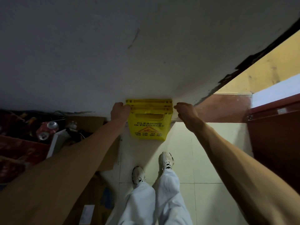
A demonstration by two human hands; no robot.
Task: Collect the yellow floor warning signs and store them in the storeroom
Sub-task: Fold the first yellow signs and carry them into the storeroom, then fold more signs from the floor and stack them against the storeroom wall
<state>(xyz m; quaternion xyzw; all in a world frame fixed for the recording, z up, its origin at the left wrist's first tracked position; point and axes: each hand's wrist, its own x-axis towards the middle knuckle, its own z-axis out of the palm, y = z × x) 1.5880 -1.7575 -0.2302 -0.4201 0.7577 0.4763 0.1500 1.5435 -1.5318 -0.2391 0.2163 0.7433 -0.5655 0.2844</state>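
Observation:
A stack of folded yellow floor warning signs (148,125) stands upright against the white wall (113,54), straight ahead of my feet. The front one reads "CLEANING IN PROGRESS". My left hand (119,111) grips the stack's top left corner. My right hand (185,111) touches the top right corner with curled fingers. Both arms stretch forward. How many signs are in the stack is hard to tell; at least three top edges show.
Cardboard boxes (84,125) with drink cans (48,129) and clutter fill the floor on the left. A red door (274,140) stands open on the right, with a bright doorway (243,82) beyond. Pale floor tiles (203,159) lie under my feet.

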